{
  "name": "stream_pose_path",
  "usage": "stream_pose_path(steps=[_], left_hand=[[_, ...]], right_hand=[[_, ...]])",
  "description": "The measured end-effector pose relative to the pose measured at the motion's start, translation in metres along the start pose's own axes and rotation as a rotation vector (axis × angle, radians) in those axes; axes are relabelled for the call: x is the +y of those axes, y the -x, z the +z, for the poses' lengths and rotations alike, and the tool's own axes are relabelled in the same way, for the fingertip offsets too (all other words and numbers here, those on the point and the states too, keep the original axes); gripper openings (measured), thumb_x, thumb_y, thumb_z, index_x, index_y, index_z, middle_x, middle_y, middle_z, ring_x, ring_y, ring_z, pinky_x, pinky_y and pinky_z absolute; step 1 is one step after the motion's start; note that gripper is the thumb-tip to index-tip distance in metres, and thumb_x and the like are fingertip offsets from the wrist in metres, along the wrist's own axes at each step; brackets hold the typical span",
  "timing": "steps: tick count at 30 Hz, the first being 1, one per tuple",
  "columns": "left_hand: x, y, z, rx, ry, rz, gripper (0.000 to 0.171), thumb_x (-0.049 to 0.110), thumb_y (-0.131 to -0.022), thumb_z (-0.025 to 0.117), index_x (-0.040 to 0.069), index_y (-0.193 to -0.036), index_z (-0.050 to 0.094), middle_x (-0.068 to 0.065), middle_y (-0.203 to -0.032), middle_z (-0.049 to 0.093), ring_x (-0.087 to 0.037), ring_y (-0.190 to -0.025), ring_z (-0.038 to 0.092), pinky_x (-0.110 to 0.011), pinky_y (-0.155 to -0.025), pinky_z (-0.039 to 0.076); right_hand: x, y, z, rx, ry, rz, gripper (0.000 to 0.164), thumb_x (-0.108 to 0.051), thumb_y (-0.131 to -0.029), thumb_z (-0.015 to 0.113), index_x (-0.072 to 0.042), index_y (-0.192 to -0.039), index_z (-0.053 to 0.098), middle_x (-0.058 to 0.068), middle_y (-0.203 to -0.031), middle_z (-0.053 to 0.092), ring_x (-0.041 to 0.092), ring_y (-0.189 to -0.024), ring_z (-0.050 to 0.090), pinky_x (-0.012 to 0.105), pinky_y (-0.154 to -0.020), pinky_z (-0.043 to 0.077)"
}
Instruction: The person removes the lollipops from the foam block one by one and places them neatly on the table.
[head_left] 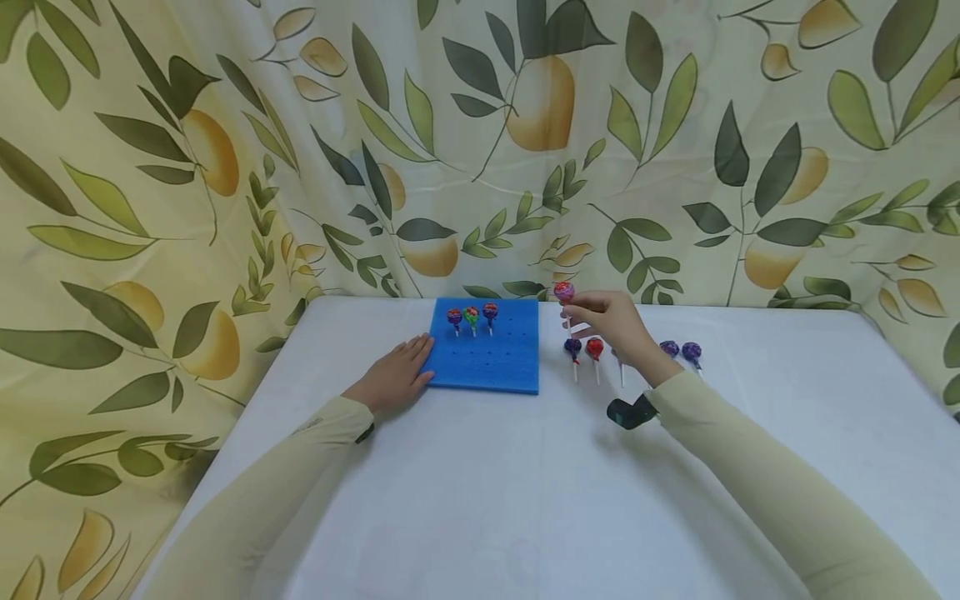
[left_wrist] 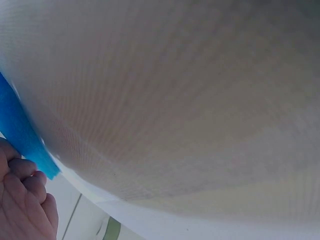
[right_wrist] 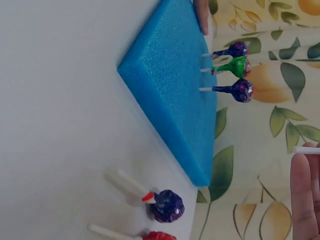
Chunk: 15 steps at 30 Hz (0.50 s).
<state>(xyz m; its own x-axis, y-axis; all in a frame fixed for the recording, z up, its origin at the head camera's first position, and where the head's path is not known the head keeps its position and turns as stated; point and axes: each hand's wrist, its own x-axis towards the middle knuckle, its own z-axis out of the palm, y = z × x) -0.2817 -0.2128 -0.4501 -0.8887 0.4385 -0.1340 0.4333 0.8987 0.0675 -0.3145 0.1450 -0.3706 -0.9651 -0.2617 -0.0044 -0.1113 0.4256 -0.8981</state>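
In the head view a blue foam board with small holes lies on the table. Three lollipops stand upright near its back left: two dark purple ones and a green one. My left hand lies flat, its fingers touching the board's left edge. Right of the board, my right hand pinches a pink-red lollipop by its stick, candy end up, above the table. Only a white stick and part of that hand show in the right wrist view.
A row of lollipops lies on the white table, including a dark purple one, a red one and two purple ones. My right hand partly covers the row. A leaf-patterned curtain hangs behind.
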Motion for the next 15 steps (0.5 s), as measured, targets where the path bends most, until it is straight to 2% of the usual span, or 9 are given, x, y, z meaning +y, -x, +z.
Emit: stream_pose_path(steps=[4,12,15], left_hand=[[-0.001,0.000,0.002,-0.001,-0.002,-0.003,0.064,0.040,-0.101,0.031,0.003,-0.150,0.011,-0.014,-0.158,0.012,-0.026,-0.147,0.012,-0.042,-0.120,0.015],[0.001,0.001,0.000,-0.007,0.008,-0.006,0.065,0.041,-0.101,0.031,0.003,-0.151,0.011,-0.014,-0.158,0.012,-0.027,-0.147,0.012,-0.043,-0.120,0.015],[0.002,0.002,-0.002,-0.006,0.002,-0.008,0.065,0.040,-0.101,0.031,0.003,-0.150,0.012,-0.014,-0.158,0.013,-0.027,-0.147,0.013,-0.043,-0.120,0.015]], right_hand=[[0.000,0.010,-0.010,0.013,0.023,-0.005,0.036,-0.021,-0.094,0.057,0.000,-0.123,0.059,0.025,-0.117,0.063,0.027,-0.098,0.068,0.039,-0.081,0.056],[0.001,0.033,-0.031,0.046,0.062,0.030,0.038,-0.021,-0.091,0.062,0.002,-0.121,0.060,0.027,-0.119,0.061,0.023,-0.094,0.069,0.029,-0.074,0.058],[0.004,0.040,-0.040,0.062,0.086,0.044,0.041,-0.023,-0.089,0.064,0.003,-0.121,0.059,0.024,-0.116,0.064,0.012,-0.088,0.069,0.028,-0.075,0.057]])
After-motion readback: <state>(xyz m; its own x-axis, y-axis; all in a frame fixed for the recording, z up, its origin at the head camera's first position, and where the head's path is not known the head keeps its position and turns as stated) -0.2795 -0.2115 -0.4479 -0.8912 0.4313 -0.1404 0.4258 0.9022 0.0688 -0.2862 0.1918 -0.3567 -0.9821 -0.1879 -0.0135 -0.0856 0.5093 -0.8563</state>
